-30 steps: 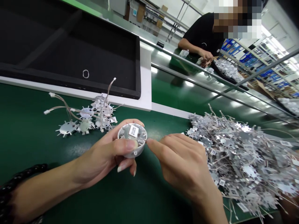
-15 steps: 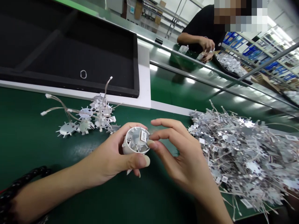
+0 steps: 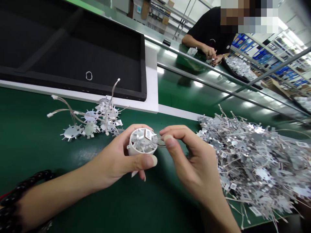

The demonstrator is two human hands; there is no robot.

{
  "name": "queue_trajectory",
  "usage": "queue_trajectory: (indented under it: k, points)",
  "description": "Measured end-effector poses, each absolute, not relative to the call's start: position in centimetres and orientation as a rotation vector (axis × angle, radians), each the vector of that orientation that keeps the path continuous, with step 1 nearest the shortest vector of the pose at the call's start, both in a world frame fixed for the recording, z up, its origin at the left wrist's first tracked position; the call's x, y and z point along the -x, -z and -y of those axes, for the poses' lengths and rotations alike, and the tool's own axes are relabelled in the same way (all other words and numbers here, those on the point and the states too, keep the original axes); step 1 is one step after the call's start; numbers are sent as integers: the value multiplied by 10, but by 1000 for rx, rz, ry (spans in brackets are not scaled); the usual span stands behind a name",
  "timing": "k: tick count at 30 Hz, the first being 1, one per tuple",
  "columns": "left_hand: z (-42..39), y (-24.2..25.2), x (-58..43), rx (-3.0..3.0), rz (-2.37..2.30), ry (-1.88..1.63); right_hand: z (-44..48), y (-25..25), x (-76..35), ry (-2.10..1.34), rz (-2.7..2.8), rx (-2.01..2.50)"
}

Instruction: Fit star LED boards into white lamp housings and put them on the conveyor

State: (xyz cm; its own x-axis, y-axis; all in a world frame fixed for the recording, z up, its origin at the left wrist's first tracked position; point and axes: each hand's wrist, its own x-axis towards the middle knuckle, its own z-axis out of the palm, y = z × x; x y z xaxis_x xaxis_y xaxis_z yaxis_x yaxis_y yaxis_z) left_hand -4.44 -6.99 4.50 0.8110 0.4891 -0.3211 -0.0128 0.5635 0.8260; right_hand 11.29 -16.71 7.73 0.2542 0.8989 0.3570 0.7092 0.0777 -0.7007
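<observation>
My left hand (image 3: pixel 121 155) is wrapped round a small white round housing (image 3: pixel 132 150), its open side facing up. In the mouth of the housing sits a silvery spoked plate (image 3: pixel 138 136) with a white label (image 3: pixel 148 133), raised and tilted. Just right of the rim, my right hand (image 3: pixel 187 152) is closed in a pinch. Between its fingertips and the plate runs a thin, blurred cable (image 3: pixel 161 142). Several similar spoked plates (image 3: pixel 73 131) with cables and white connectors lie beyond my left hand on the green work surface (image 3: pixel 116 207).
A big heap of spoked plates and cables (image 3: pixel 257 161) lies on the right. At the back left, a black tray (image 3: pixel 109 64) on a white board (image 3: pixel 152 81) holds a pale ring (image 3: pixel 89 76). Across a metal rail (image 3: pixel 194 77), a person (image 3: pixel 206 29) handles small parts.
My right fingertips have drawn away from the rim to the right and closed into a pinch. The plate now stands higher and at a different tilt in the housing. My left hand keeps its hold.
</observation>
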Motion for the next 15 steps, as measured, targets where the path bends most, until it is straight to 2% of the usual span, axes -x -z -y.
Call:
queue_trajectory:
  k: [9, 12, 15]
  points:
    - [67, -39, 47, -883, -407, -370, 167, -88, -117, -649, 1411, 1702]
    - [65, -36, 47, -793, -281, -344, 169, -87, -115, -546, 1476, 1673]
    - [63, -34, 48, -699, -210, -294, 170, -81, -114, -261, 1644, 1662]
